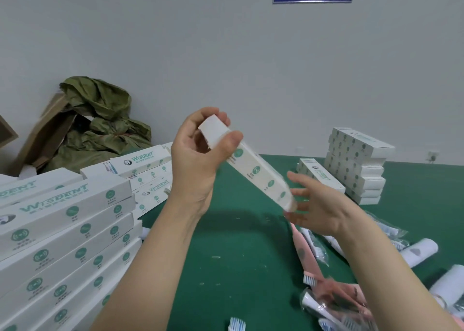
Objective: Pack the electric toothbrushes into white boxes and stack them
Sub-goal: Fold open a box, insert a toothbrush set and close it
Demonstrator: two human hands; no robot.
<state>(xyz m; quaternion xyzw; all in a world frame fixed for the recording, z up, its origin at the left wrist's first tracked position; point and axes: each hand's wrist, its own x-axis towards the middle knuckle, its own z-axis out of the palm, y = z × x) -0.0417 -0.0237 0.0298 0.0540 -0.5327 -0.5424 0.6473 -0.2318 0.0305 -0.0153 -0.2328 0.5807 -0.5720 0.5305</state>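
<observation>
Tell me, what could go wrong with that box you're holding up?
1. The box is tilted and only the left hand pinches its top end, so it might slip onto the table.
2. Its lower end, by the open right hand, is blurred. If that flap is open, whatever is inside could slide out.
3. The far stack on the right looks uneven, so another box could tip it.

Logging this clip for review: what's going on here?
A person holds one white box up over the green table. The left hand grips its upper end; the right hand, held flat, is at its lower end. A tall box stack stands at left, a smaller stack at far right, and loose toothbrushes lie at right.
</observation>
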